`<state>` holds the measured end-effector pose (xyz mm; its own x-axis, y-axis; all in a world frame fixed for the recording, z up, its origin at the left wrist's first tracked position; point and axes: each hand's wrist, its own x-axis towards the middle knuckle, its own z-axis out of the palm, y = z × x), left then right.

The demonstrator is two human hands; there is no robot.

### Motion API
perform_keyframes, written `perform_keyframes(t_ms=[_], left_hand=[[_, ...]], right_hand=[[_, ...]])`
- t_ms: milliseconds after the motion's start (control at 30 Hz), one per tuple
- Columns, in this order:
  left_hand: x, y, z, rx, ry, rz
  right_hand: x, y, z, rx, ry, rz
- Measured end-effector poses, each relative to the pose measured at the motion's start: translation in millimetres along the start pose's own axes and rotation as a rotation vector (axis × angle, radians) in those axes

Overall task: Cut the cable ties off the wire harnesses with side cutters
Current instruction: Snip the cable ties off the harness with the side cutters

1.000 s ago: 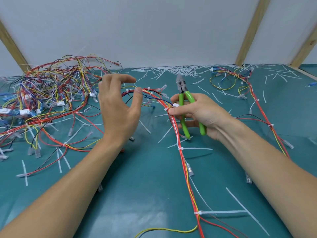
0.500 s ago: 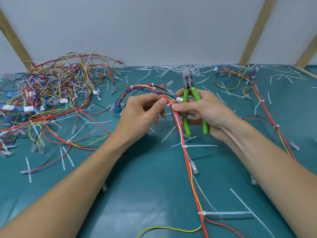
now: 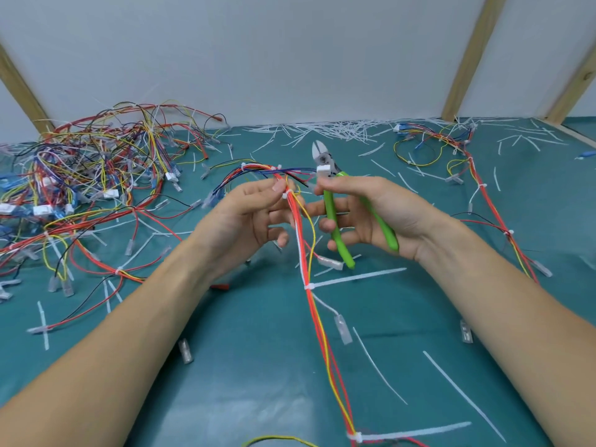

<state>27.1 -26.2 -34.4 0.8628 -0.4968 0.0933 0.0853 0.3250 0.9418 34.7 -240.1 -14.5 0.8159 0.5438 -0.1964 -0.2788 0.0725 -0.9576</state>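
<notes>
Head view: the left hand (image 3: 248,217) pinches the red-and-yellow wire harness (image 3: 314,304) between thumb and forefinger at a white cable tie (image 3: 286,194), the other fingers loosely curled. The right hand (image 3: 371,214) wraps round the green handles of the side cutters (image 3: 335,201), whose blades point up and far, slightly parted, just right of that tie. Since half a second ago both hands have risen and the left has turned palm-inward, lifting the harness off the teal table (image 3: 258,366).
</notes>
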Motion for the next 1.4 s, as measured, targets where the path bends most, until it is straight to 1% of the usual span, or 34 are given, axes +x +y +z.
perform_keyframes(t_ms=[67, 167, 300, 367, 467, 533, 633, 700, 800, 867, 900, 1000, 1033, 1067, 1100, 1167, 1267, 1333, 1400], left_hand=[[-0.7, 2.0, -0.2, -0.123, 0.015, 0.027], [2.2, 5.5, -1.8, -0.207, 0.179, 0.077], [7.1, 3.5, -7.5, -0.103, 0.457, 0.112], [7.8, 1.6, -10.3, -0.083, 0.550, 0.109], [8.0, 0.1, -13.5, -0.073, 0.639, 0.113], [8.1, -2.0, -15.4, -0.041, 0.668, 0.115], [9.3, -4.9, -17.3, 0.028, 0.687, 0.112], [10.2, -5.7, -18.2, 0.034, 0.690, 0.115], [10.4, -2.9, -18.3, -0.015, 0.604, 0.117], [10.8, -2.9, -15.9, -0.013, 0.561, 0.098], [11.7, -3.9, -13.8, 0.060, 0.602, 0.083], [14.0, -10.1, -10.0, 0.508, 0.851, 0.079], [13.4, -10.3, -8.9, 0.597, 0.879, 0.102], [12.8, -9.5, -8.0, 0.618, 0.851, 0.113], [12.2, -8.4, -6.9, 0.591, 0.784, 0.106], [10.1, -8.1, -0.7, 0.520, 0.603, 0.038], [8.4, -12.2, 8.5, 0.509, 0.359, -0.050], [7.3, -13.5, 10.5, 0.476, 0.280, -0.052], [6.0, -12.0, 9.3, 0.425, 0.243, -0.041]], right_hand=[[-0.1, -0.6, -0.7, 0.046, -0.001, 0.000], [0.7, 0.6, -0.7, 0.052, 0.039, -0.004], [3.7, 2.1, -1.4, 0.065, 0.148, -0.032], [4.5, 1.6, -2.9, 0.056, 0.181, -0.037], [4.8, 2.3, -5.0, -0.046, 0.237, -0.038], [4.7, 3.6, -5.7, -0.121, 0.242, -0.046], [3.3, 5.2, -4.2, -0.241, 0.200, -0.047], [2.5, 6.1, -2.6, -0.322, 0.213, -0.054], [1.2, 6.3, 1.3, -0.388, 0.223, -0.064], [1.6, 6.3, 2.9, -0.361, 0.258, -0.098], [2.0, 5.9, 3.2, -0.336, 0.289, -0.121], [3.8, 4.5, 3.6, -0.268, 0.381, -0.182], [4.2, 4.2, 3.8, -0.250, 0.401, -0.193], [4.4, 3.8, 4.0, -0.236, 0.416, -0.200], [4.6, 3.4, 4.3, -0.222, 0.427, -0.206], [4.4, 2.9, 5.4, -0.202, 0.444, -0.218], [4.3, 3.1, 7.4, -0.187, 0.476, -0.260], [4.8, 4.9, 10.0, -0.186, 0.494, -0.294], [5.2, 6.2, 11.6, -0.194, 0.499, -0.319]])
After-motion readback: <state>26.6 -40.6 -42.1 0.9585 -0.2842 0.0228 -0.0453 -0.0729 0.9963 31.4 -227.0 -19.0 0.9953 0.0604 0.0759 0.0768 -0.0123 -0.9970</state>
